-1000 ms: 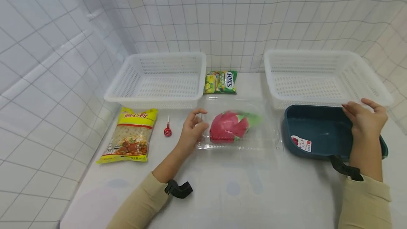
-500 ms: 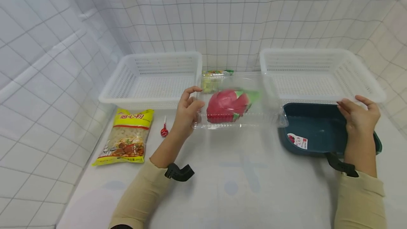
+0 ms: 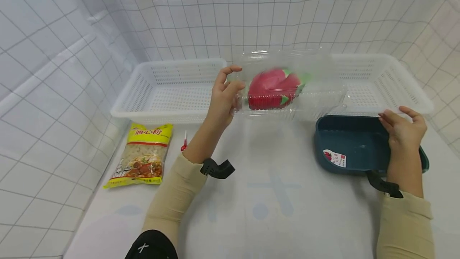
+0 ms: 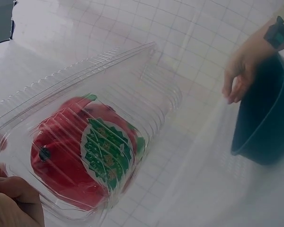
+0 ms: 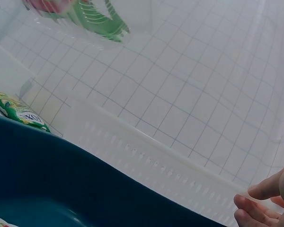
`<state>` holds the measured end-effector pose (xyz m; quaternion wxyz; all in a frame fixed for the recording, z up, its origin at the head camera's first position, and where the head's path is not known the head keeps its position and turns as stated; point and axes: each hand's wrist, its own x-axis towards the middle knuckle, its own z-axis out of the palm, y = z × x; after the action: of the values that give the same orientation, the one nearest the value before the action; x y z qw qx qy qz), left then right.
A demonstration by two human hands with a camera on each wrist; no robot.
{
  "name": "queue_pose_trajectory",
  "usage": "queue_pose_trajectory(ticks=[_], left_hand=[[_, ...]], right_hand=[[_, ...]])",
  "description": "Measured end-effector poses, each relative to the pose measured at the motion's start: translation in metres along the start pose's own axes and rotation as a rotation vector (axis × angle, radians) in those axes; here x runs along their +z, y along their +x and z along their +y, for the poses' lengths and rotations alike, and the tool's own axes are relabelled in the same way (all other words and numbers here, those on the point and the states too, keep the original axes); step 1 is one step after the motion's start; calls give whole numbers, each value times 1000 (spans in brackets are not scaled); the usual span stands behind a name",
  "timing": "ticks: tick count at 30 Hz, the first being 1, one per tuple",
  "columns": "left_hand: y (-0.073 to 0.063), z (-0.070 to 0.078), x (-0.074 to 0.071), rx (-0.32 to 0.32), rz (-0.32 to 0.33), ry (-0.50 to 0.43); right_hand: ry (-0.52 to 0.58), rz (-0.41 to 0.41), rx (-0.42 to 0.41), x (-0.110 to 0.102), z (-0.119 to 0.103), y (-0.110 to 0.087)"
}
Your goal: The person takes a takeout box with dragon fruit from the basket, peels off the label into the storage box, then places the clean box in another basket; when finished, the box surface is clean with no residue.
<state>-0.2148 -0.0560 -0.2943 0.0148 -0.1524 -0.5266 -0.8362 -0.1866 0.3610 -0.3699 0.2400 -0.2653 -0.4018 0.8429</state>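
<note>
My left hand (image 3: 223,97) pinches the left end of a clear plastic clamshell box (image 3: 316,101), held up in the air in front of the gap between two white baskets. Inside it lies a pink-red dragon fruit (image 3: 271,89) with green tips; the left wrist view shows a green label (image 4: 109,151) on it. My right hand (image 3: 405,131) hangs over the right part of a dark teal basin (image 3: 355,145), its fingers loosely bent near the front rim of the right basket (image 3: 388,81). Whether those fingertips touch that rim, I cannot tell.
The left white basket (image 3: 179,93) stands at the back. In front of it lie a yellow macaroni bag (image 3: 143,157) and a red lollipop (image 3: 184,143), partly behind my left forearm. A green FOX'S packet (image 5: 21,113) shows in the right wrist view.
My left hand has lifted the clamshell box off the table, up, away from me and slightly right, with the dragon fruit inside. The right hand stays over the basin.
</note>
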Motion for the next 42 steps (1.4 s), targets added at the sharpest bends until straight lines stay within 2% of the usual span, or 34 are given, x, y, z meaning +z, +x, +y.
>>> queue_pose_trajectory(ticks=[9, 20, 32, 42], left_hand=[[24, 5, 22, 5, -31, 22], [51, -3, 47, 23, -92, -17], [74, -26, 81, 4, -139, -30], [89, -45, 98, -77, -161, -37]], right_hand=[[-47, 28, 19, 4, 2, -1], [-48, 19, -12, 3, 8, 2], [-36, -14, 12, 5, 5, -4], [-15, -17, 5, 4, 5, -6]])
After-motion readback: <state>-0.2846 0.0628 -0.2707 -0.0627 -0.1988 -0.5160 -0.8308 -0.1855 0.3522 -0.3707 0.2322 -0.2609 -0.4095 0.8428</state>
